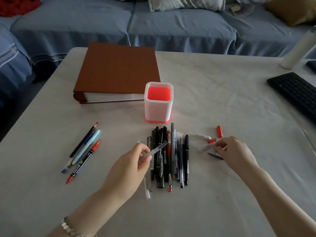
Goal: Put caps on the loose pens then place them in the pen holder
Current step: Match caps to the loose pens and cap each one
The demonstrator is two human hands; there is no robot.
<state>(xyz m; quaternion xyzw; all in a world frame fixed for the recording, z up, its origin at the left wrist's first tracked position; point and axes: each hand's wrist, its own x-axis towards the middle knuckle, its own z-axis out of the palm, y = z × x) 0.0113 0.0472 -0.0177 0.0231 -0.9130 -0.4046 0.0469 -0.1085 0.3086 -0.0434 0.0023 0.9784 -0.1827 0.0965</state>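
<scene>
A white pen holder (158,110) with a red inside stands upright at mid-table, nothing visible in it. Just in front lies a pile of several pens (168,158), mostly black. My left hand (131,166) pinches a clear pen (156,150) above the pile's left side. My right hand (234,153) rests on the table to the right, fingers curled over loose caps; what it pinches is unclear. Two red caps (219,131) (212,140), a white cap (202,136) and a blue cap (215,156) lie there.
Another group of pens and a pencil (83,149) lies at the left. A brown binder (118,72) sits behind the holder. A black keyboard (295,93) is at the right edge, a white cylinder (297,50) behind it. A blue sofa (153,26) runs beyond the table.
</scene>
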